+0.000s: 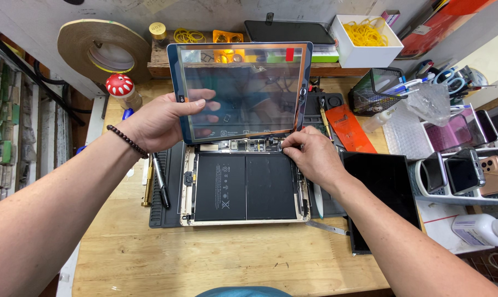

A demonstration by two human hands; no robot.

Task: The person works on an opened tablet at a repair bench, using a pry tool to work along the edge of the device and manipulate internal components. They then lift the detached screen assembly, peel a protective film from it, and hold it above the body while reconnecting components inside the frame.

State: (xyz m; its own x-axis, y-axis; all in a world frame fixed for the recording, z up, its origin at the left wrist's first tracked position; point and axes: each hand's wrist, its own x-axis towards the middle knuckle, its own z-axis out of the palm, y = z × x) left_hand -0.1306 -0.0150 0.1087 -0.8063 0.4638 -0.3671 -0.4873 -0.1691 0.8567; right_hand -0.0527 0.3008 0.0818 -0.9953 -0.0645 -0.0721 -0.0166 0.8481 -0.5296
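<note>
An opened tablet body (243, 187) lies on a dark work mat (166, 214), showing two black battery cells and a strip of circuit boards at its top edge. My left hand (161, 121) holds a glass front panel (241, 91) upright by its left edge, tilted above the tablet's top. My right hand (309, 154) rests at the tablet's upper right corner, fingertips pinched at the panel's lower edge near the boards.
A black tablet screen (383, 192) lies right of the mat, with an orange tool (350, 129), a rack of phones (463, 173) and a white bottle (482, 228) beyond. Pens (155, 181) lie left. Tape roll (98, 49), mesh pen holder (378, 88), white box of rubber bands (364, 36) stand behind.
</note>
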